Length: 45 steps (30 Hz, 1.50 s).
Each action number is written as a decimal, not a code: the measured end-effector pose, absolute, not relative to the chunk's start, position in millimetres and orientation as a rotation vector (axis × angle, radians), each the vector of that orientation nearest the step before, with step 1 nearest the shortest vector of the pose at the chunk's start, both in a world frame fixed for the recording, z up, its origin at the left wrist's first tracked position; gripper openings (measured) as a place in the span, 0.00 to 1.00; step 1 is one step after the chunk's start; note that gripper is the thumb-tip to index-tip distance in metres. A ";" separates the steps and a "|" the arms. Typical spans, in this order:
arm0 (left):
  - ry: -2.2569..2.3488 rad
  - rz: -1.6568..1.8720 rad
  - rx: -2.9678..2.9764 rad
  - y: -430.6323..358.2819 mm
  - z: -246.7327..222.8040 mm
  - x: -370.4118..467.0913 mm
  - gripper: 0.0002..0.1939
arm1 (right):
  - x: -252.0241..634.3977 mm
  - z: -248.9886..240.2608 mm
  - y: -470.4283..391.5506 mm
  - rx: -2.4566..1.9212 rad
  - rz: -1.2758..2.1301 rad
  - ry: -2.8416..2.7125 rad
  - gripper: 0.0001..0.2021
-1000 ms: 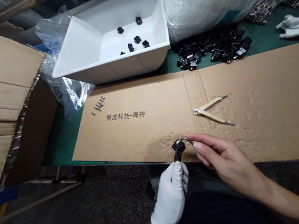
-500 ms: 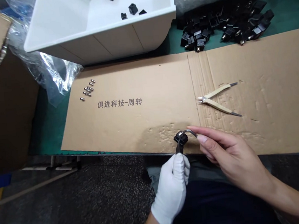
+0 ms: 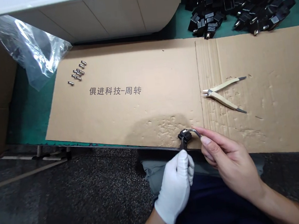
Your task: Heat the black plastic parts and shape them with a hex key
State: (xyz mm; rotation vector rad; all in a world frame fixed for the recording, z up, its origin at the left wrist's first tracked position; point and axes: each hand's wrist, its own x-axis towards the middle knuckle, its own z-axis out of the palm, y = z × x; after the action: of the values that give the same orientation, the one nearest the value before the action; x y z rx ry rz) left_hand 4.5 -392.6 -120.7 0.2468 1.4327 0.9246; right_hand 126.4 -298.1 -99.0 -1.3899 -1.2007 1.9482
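Right at the table's near edge, the black part [image 3: 184, 136] is sitting over the cardboard sheet's [image 3: 123, 116] front border; from here I can't tell whether it is resting on the sheet or hovering just above. The left hand [image 3: 176, 183], in a white glove, is reaching in from below that edge, its fingers curling tightly around a dark stem [image 3: 183, 144] that is leading up to the part. The bare right hand [image 3: 227, 162] is pinching a bent metal rod [image 3: 193, 131] between thumb and forefinger, and the rod's far end is meeting the part's metal tip.

Ahead and to the left, the sheet is opening into a broad, flat stretch, bearing only printed characters [image 3: 115, 91] in its middle. The white bin [image 3: 93, 22] is walling off the back, and a crumpled clear bag [image 3: 40, 48] is slumping over the back left corner.

Little metal pins [image 3: 77, 74] are clustering near the sheet's left end. Pliers [image 3: 223, 94] are lying with handles spread, beyond the right hand and well apart from it. Behind them, a heap of black pieces [image 3: 235, 12] is crowding the green tabletop [image 3: 29, 102].
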 end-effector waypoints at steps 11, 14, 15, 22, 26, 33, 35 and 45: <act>1.568 0.852 0.485 -397.0 -128.7 0.4 0.26 | 131.5 -105.4 -310.2 -1.448 1.871 -1.214 0.17; 1.587 0.823 0.517 -397.7 -129.7 -0.1 0.26 | 132.3 -105.4 -310.6 -1.476 1.818 -1.267 0.17; 1.595 0.810 0.529 -397.6 -129.7 -0.8 0.26 | 133.1 -104.7 -309.6 -1.485 1.799 -1.295 0.17; 1.721 0.718 0.716 -395.2 -129.6 -10.8 0.23 | 140.2 -93.4 -288.7 -1.557 1.684 -1.550 0.15; 1.783 0.706 0.830 -393.6 -130.1 -15.1 0.22 | 139.8 -87.6 -280.8 -1.564 1.632 -1.661 0.14; 1.735 0.687 0.763 -394.4 -131.0 -15.0 0.24 | 133.6 -88.2 -281.8 -1.512 1.545 -1.740 0.14; 1.710 0.693 0.718 -395.3 -131.2 -14.7 0.25 | 131.4 -89.4 -282.1 -1.485 1.523 -1.753 0.14; 1.794 0.663 0.886 -391.8 -130.7 -20.1 0.22 | 134.2 -78.4 -268.5 -1.480 1.537 -1.891 0.14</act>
State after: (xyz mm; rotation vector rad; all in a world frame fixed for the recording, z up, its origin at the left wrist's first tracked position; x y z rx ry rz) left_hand -20.1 -391.8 -130.7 0.8864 1.7943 0.6626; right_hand 134.2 -268.5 -78.4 -1.4798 -1.8906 1.5368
